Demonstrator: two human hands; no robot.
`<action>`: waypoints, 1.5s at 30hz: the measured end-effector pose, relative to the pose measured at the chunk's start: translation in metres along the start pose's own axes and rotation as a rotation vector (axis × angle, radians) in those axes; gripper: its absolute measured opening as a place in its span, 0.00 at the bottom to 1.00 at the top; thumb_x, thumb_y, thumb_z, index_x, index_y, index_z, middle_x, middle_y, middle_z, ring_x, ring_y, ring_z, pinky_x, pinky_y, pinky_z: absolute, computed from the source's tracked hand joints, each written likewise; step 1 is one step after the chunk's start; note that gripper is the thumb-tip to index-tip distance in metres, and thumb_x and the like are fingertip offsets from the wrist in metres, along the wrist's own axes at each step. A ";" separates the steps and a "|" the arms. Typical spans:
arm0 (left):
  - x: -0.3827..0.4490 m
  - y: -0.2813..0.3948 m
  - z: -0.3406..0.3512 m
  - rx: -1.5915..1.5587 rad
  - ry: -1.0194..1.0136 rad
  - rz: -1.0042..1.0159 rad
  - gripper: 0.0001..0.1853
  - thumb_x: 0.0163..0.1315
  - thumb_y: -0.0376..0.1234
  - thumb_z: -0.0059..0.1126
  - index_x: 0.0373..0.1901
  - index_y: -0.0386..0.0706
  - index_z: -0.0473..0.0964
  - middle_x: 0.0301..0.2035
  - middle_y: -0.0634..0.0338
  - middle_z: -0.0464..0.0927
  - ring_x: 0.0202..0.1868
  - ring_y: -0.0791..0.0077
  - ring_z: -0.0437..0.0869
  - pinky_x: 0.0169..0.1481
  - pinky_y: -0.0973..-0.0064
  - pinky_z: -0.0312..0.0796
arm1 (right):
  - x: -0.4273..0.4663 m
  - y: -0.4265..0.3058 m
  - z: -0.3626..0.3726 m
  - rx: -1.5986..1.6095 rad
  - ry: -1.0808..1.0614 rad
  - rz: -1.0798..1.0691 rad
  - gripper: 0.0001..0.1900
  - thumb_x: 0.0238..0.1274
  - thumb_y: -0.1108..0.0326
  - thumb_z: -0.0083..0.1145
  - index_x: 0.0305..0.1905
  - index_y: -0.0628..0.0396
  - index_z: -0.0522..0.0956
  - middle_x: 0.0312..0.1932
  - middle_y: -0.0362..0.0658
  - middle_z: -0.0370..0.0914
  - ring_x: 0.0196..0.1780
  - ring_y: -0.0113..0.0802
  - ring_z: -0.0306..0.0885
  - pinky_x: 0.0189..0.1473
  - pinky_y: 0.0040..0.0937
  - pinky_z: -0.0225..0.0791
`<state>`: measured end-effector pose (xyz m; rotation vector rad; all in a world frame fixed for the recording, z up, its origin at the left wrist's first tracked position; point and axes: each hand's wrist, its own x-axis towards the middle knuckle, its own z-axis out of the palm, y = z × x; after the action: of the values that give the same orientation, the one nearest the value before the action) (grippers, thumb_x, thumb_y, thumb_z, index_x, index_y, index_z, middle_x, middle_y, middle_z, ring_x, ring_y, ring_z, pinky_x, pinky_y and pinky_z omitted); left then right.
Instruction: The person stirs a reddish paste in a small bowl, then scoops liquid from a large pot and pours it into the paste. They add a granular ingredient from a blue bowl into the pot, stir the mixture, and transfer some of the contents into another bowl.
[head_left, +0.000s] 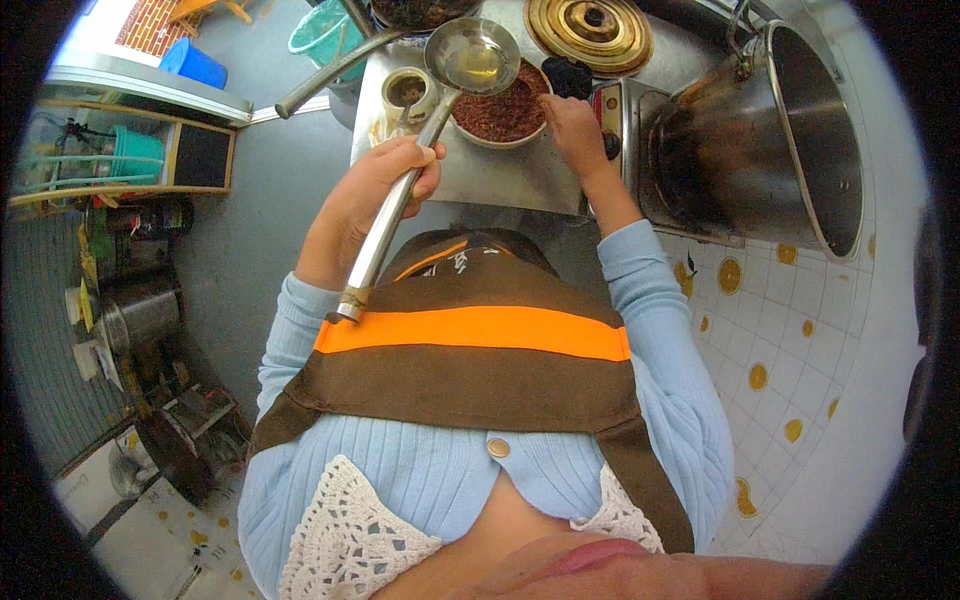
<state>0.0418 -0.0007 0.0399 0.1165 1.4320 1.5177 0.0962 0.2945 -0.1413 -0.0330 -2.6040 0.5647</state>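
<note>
My left hand (401, 172) is closed around the handle of a long steel ladle (439, 139). Some clear yellowish liquid (480, 64) lies in the ladle's bowl, which overlaps the upper left rim of a pale bowl (499, 142). Dark red chilli flakes (502, 112) fill much of that pale bowl. At its right rim, the fingers of my right hand (576, 135) grip the edge; the fingertips are partly hidden. A small pale jar (409, 94) with dark contents and a spoon stands left of the bowl. Behind my right hand lies a bunched black cloth (568, 76).
On the right, a large steel stockpot (742, 142) tilts in view beside a stove with knobs (611, 142). A round brass-coloured lid (592, 34) rests on the steel counter (517, 176). A metal handle (330, 75) juts out leftward, near a green lined bin (319, 37).
</note>
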 end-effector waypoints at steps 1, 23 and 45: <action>-0.001 0.000 0.000 0.005 0.011 0.003 0.12 0.65 0.36 0.45 0.42 0.36 0.69 0.18 0.67 0.67 0.15 0.84 0.62 0.17 0.86 0.54 | -0.004 0.001 0.005 -0.062 -0.048 0.039 0.15 0.72 0.60 0.45 0.47 0.59 0.78 0.30 0.53 0.78 0.34 0.56 0.75 0.37 0.44 0.69; -0.005 0.001 -0.002 0.030 0.017 0.010 0.13 0.66 0.37 0.43 0.43 0.37 0.70 0.19 0.69 0.67 0.16 0.86 0.61 0.17 0.87 0.54 | 0.006 -0.023 -0.010 0.742 0.097 0.576 0.18 0.76 0.58 0.42 0.48 0.63 0.77 0.26 0.41 0.77 0.31 0.26 0.73 0.37 0.27 0.67; -0.005 -0.023 -0.051 -0.203 0.019 0.041 0.12 0.65 0.35 0.48 0.43 0.36 0.71 0.19 0.65 0.70 0.15 0.83 0.66 0.17 0.85 0.59 | -0.022 -0.018 0.000 0.546 0.017 0.592 0.19 0.77 0.57 0.39 0.48 0.62 0.77 0.26 0.38 0.75 0.30 0.26 0.71 0.37 0.27 0.66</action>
<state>0.0243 -0.0443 0.0097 0.0080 1.2887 1.6929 0.1171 0.2756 -0.1443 -0.6355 -2.3127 1.4486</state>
